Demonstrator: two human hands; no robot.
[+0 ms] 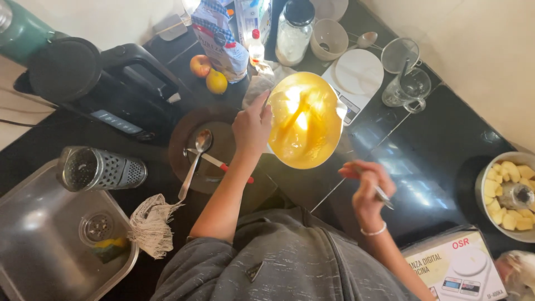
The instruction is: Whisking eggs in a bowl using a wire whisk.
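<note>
Bowl (305, 120) of yellow batter sits on the dark counter (429, 161) in the middle of your view, tilted toward you so the glossy inside shows. Your left hand (252, 127) grips its left rim, fingers curled over the edge. Your right hand (368, 189) is just to the right of the bowl and a little nearer to you, clenched around a thin metal utensil (383, 196); its working end is blurred, so you cannot tell what kind it is. It is clear of the bowl.

Just left of your left hand a dark round plate (184, 139) carries a spoon (195, 159) and a red-handled tool (220, 164). Farther left a metal grater (100, 169) lies on its side at the edge of the steel sink (33, 245), with a frayed cloth (151, 223) near it. A black kitchen appliance (106, 83) stands at the far left.

Beyond the bowl, touching its far right edge, is a white kitchen scale (356, 75). Far behind it stand a flour bag (220, 36), a glass jar (293, 30) and a small cup (329, 39), with an apple (199, 65) and a lemon (216, 81) beside the bag. A glass measuring jug (408, 88) stands to the far right of the scale.

At the right edge a metal bowl of cut apple pieces (510, 195) rests on the counter, and a cardboard box (454, 265) lies near you, below it.
</note>
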